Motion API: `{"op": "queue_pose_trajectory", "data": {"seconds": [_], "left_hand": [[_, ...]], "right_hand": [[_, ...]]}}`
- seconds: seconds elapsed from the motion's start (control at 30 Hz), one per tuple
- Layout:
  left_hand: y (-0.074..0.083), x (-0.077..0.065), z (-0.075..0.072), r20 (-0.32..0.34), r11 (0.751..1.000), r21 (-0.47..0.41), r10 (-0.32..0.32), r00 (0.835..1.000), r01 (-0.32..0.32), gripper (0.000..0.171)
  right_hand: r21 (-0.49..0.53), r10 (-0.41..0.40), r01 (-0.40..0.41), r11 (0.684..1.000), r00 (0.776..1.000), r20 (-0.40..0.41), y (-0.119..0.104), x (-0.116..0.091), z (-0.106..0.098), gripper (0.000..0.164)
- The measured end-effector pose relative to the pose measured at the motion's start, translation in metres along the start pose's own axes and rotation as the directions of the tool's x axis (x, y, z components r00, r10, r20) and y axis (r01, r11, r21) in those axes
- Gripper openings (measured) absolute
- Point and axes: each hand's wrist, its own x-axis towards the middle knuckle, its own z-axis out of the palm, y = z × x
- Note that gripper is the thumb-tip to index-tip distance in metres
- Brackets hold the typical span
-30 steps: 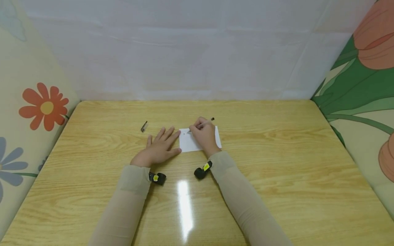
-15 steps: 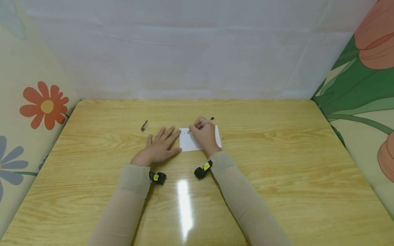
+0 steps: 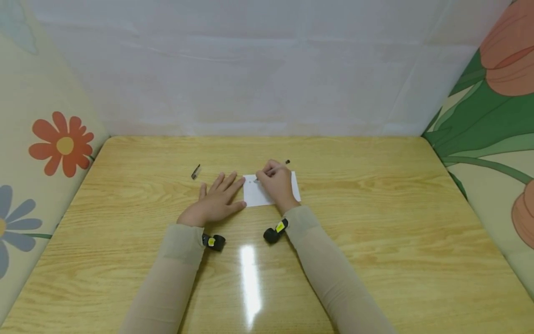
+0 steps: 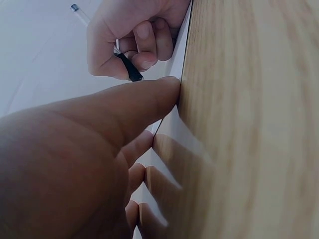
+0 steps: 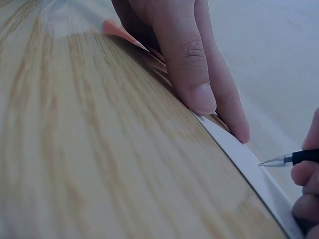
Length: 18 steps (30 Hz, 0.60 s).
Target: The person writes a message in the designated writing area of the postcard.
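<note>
Head view, centre of frame: the right hand [image 3: 278, 185] has its grip pinched around a pen [image 5: 294, 158], tip at the upper left of the white paper [image 3: 257, 197]. The left hand [image 3: 213, 204], released and spread, touches the paper's left edge. Hands, paper and pen keep essentially their positions of one second earlier.

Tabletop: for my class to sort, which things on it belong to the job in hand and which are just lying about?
Job in hand:
pen, held in the right hand
paper, under the pen tip
left hand, at the paper's left edge

Lying about:
small dark object, probably the pen's cap, on the table
</note>
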Motion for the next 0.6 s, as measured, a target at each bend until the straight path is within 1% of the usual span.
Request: {"op": "queue_pose_trajectory", "data": {"seconds": [0.4,0.6], "left_hand": [[-0.0011,0.0007,0.0004,-0.005,1.000,0.005,0.005,1.000,-0.005,0.074],[-0.0028,0.0023,0.0011,-0.005,1.000,-0.006,0.008,1.000,-0.008,0.074]], "right_hand": [[-0.003,-0.004,0.004,1.000,1.000,-0.019,0.0000,0.0001,0.0007,0.019],[-0.002,-0.006,0.006,1.000,1.000,-0.019,0.0002,0.0002,0.0009,0.018]]}}
